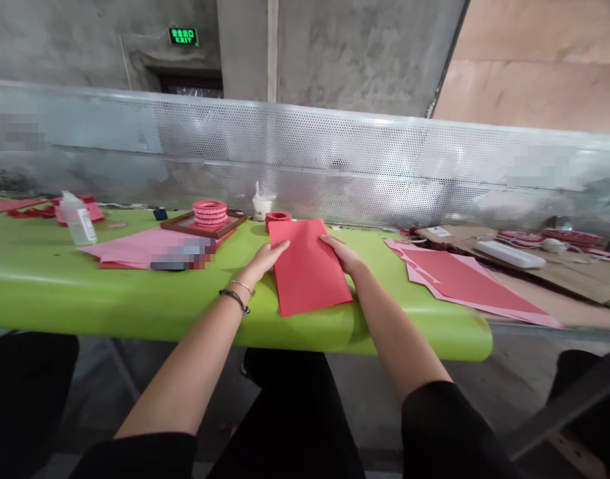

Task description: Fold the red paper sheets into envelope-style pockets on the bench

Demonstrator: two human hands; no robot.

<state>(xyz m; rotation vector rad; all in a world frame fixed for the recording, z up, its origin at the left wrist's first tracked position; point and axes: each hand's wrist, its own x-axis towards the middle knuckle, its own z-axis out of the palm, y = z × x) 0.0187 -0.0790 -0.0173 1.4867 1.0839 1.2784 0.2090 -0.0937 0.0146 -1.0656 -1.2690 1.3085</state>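
Note:
A flat rectangle of red paper (309,273) is held up in front of me, tilted over the green-covered table (225,313). My left hand (267,259) grips its left edge, thumb on the front and the other fingers hidden behind. On the opposite edge my right hand (342,253) has the same kind of grip, thumb on the face of the paper. Whether it is one sheet or several cannot be seen. Just behind the paper's top left corner stands a small red ring-shaped roll (277,218), partly covered by it.
To the left lie pink sheets (130,246), a wooden tray (205,228) bearing stacked red-and-pink rings (209,213), and a clear bottle (78,219). A white cup (262,205) stands behind. Rightward are red and pink sheets (474,279), cardboard (574,266) and a white power strip (510,253). A perforated metal panel (295,153) borders the back.

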